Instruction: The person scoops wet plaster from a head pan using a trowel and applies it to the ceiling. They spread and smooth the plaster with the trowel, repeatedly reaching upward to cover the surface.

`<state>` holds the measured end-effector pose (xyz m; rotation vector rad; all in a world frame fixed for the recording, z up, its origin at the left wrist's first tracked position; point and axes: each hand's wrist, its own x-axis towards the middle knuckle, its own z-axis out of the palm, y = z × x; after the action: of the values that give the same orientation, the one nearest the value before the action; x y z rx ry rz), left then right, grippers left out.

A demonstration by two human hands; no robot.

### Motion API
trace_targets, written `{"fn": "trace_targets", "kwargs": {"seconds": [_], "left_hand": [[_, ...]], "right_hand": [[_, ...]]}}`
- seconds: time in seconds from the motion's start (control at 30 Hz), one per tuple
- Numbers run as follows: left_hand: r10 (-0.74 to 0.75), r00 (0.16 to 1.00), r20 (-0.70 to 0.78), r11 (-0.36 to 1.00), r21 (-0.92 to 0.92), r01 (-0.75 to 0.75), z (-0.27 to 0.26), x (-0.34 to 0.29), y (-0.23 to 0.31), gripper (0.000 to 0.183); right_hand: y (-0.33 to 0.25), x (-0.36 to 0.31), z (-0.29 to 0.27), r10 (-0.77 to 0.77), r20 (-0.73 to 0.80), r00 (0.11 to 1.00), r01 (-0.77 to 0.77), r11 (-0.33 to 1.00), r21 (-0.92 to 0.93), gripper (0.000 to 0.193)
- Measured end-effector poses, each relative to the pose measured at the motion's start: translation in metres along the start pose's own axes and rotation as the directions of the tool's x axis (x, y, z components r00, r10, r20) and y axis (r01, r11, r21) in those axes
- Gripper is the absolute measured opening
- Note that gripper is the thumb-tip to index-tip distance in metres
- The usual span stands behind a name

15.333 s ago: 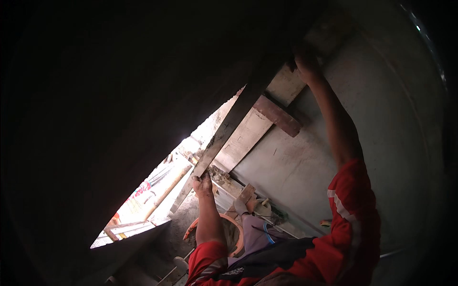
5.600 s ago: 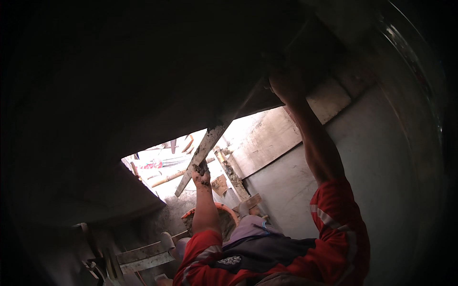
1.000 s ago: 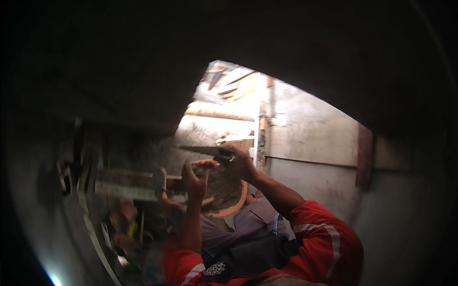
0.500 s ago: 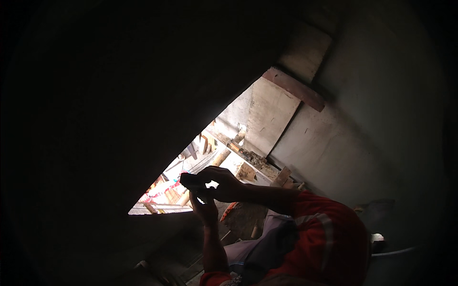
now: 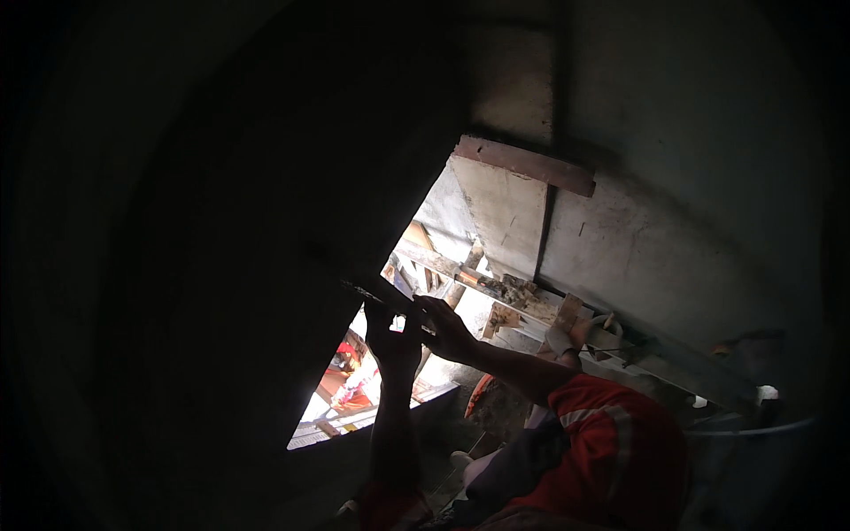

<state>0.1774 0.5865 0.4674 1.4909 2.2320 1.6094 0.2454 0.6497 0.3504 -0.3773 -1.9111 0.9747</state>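
In the shadow before me, my left hand [image 5: 395, 343] and right hand [image 5: 450, 334] meet at 1 dark piece [image 5: 390, 293]; their grip I cannot tell. Probably I adjust it, which calls for steadiness next.

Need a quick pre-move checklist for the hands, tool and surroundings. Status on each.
1. Both hands at the tool: ok, left hand and right hand meet at a dark flat tool.
2. Grip secure: cannot tell, fingers lost in shadow.
3. Tool face clean: cannot tell, too dark.
4. Lighting: not ok, the surface left of the tool is nearly black.
5. Orange basin in full view: not ok, only part shows below the right forearm.
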Motion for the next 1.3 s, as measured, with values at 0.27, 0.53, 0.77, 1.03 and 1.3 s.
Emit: {"fn": "trace_targets", "kwargs": {"seconds": [0.27, 0.53, 0.77, 1.03, 1.3], "left_hand": [[0.059, 0.998, 0.032, 0.992, -0.112, -0.055, 0.088, 0.072, 0.016, 0.042], [-0.157, 0.971, 0.180, 0.969, -0.163, 0.187, 0.147, 0.067, -0.030, 0.077], [-0.540, 0.740, 0.402, 0.609, -0.421, 0.673, 0.243, 0.033, -0.140, 0.075], [-0.330, 0.360, 0.873, -0.752, -0.474, 0.459, 0.344, 0.019, -0.194, 0.071], [-0.528, 0.840, 0.124, 0.457, -0.793, 0.404, 0.408, 0.043, -0.209, 0.042]], "right_hand": [[0.000, 0.101, -0.089, 0.254, -0.098, 0.962, -0.265, 0.955, -0.132, 0.020], [0.052, 0.184, -0.155, -0.008, -0.298, 0.955, -0.125, 0.896, -0.425, 0.030], [0.081, 0.248, -0.182, -0.196, -0.243, 0.950, 0.010, 0.797, -0.604, 0.023], [0.094, 0.278, -0.195, -0.266, -0.196, 0.944, 0.009, 0.614, -0.789, 0.017], [0.125, 0.305, -0.203, -0.296, -0.220, 0.930, 0.036, 0.666, -0.745, 0.013]]}}
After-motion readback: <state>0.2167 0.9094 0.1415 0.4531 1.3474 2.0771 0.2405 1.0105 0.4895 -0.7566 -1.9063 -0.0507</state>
